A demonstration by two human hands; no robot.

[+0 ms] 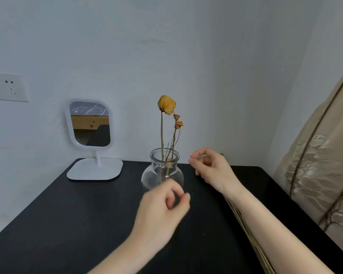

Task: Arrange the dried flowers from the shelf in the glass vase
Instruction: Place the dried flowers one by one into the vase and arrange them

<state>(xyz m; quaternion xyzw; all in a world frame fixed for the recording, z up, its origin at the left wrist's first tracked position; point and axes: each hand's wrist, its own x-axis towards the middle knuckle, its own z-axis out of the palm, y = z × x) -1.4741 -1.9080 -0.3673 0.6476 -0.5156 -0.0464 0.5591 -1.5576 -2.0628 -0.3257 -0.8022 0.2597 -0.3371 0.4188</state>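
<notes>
Brittle, feather-light flowers (166, 104) stand in the vase (162, 171), with the left hand (162, 202) at its 6 o'clock and the right hand (212, 167) at 3 o'clock, both loosely curled and seemingly empty; pinch stems low, gently.

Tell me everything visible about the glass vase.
The glass vase is clear, with a round belly and short wide neck, standing upright on the black table. It holds dried stems: a yellow rose and small orange buds. The blurred left hand overlaps its base; contact is unclear. The right hand is apart.
</notes>
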